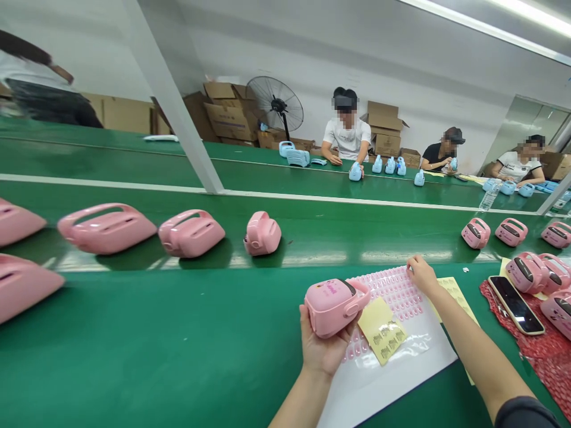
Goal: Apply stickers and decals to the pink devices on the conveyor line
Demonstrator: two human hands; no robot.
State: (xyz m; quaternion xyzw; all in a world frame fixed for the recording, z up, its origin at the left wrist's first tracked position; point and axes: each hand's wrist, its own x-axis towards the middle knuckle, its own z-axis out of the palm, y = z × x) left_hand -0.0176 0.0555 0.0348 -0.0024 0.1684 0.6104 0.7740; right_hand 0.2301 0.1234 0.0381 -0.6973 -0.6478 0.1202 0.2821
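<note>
My left hand [325, 351] cups a pink plastic device with a carry handle [328, 306] from below, holding it tilted above the bench, its printed face up. Under it lies a sheet of small pink drop-shaped stickers [392, 285] on a white backing. On that sheet rests a yellow label sheet [382, 333] with dark print. My right hand [422, 274] is closed in a pinch at the far right edge of the sticker sheet; whether a single sticker is lifted there is too small to tell. Another yellow label sheet [457, 297] lies beneath my right forearm.
Several pink devices [191, 233] stand in a row on the left, more [526, 271] on the right. A phone [516, 304] lies on red bubble wrap [546, 362]. A slanted white post [178, 101] rises beyond. Across the bench, people handle blue devices [355, 171]; a fan [279, 105] stands behind.
</note>
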